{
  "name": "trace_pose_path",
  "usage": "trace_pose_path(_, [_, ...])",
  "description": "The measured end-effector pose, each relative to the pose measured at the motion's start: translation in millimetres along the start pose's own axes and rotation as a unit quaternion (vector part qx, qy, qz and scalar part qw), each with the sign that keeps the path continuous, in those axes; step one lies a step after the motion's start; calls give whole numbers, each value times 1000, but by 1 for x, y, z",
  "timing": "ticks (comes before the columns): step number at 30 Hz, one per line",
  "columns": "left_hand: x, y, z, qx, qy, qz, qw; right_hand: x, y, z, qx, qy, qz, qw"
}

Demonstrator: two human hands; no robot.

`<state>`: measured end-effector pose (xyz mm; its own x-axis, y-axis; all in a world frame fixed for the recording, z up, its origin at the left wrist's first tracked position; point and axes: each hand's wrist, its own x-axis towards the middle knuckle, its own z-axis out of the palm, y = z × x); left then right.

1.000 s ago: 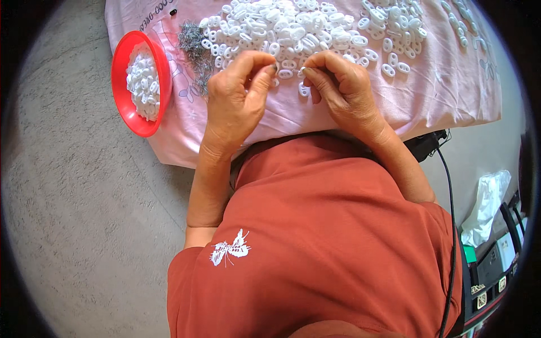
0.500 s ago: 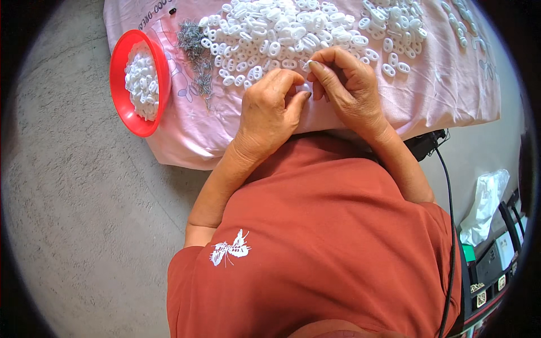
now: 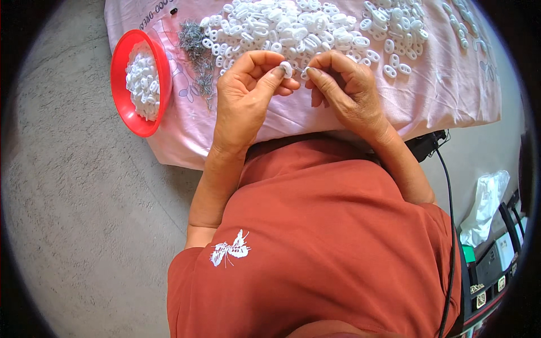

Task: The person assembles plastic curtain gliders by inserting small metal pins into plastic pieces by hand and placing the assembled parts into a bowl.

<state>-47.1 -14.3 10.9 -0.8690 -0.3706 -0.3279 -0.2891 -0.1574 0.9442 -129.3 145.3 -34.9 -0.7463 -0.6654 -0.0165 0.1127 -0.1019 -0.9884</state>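
Between thumb and fingers, my left hand (image 3: 243,93) pinches a white oval plastic piece (image 3: 287,70), tilted on its edge. Close on its right, my right hand (image 3: 350,90) grips a small white plastic part (image 3: 305,73) with what looks like a thin metal pin pointing at the oval. Whether the pin touches the oval is too small to tell. Just beyond both hands spreads a large heap of white two-hole oval pieces (image 3: 287,28). Left of that heap lies a pile of thin grey metal pins (image 3: 193,42).
A red bowl (image 3: 120,107) of small white plastic parts (image 3: 142,81) stands at the table's left edge. Pink printed cloth (image 3: 445,96) covers the table. More ovals (image 3: 403,34) lie at the far right, and a black cable (image 3: 449,225) hangs along my right side.
My left hand has moved left and turned palm up, bringing the white oval piece into view. My right hand has hardly moved and keeps its pinch.
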Motion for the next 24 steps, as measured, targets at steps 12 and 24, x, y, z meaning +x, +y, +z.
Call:
trace_pose_path(12, [2,-3,-3,-50,-26,-33,998,0,-4,-2,42,-27,30,998])
trace_pose_path(24, [0,-6,-5,-86,-39,-54,994,2,-4,-4,42,-36,40,998])
